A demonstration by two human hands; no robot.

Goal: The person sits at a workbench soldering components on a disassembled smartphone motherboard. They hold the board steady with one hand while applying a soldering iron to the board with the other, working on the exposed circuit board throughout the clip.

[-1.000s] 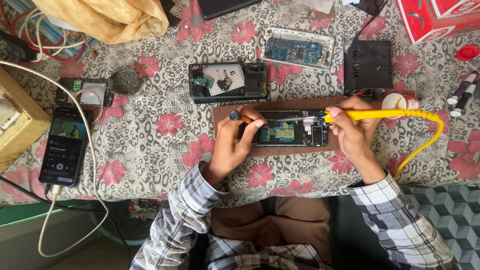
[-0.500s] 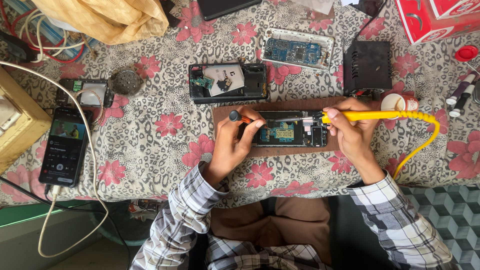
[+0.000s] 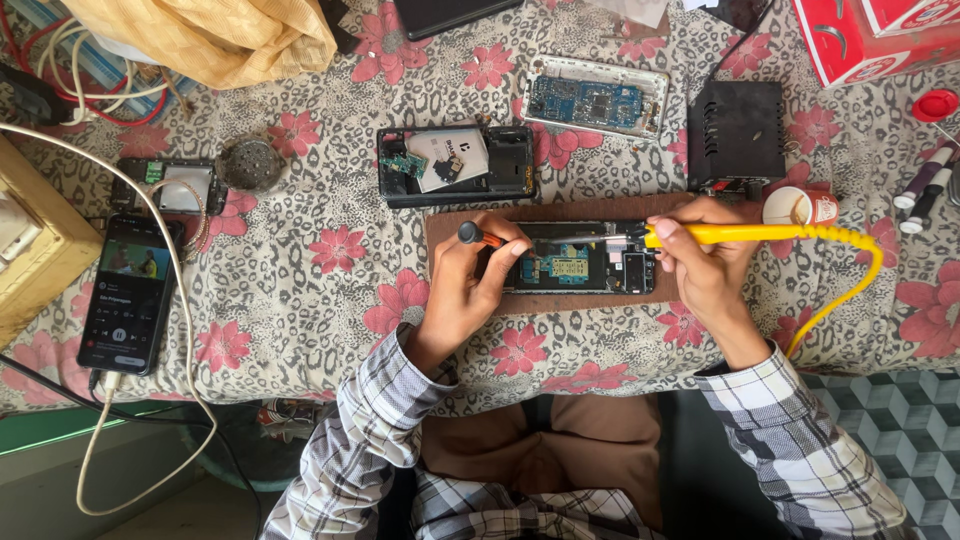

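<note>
Two hands work over an opened phone [image 3: 580, 258] lying on a brown mat [image 3: 450, 232]: the left hand [image 3: 468, 290] is clamped on a small orange-handled tool [image 3: 480, 236] at the phone's edge, and the right hand [image 3: 705, 265] grips a yellow soldering iron [image 3: 760, 234], tip over the phone. Two more dismantled phones [image 3: 455, 165] lie beyond on the floral-clothed surface [image 3: 300, 290].

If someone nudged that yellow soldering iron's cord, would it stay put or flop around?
The yellow cord would probably flop: it droops in a loose curve off the table edge. Its ribbed look suggests it is springy. The iron itself looks stiff, held straight in the right hand.
</note>
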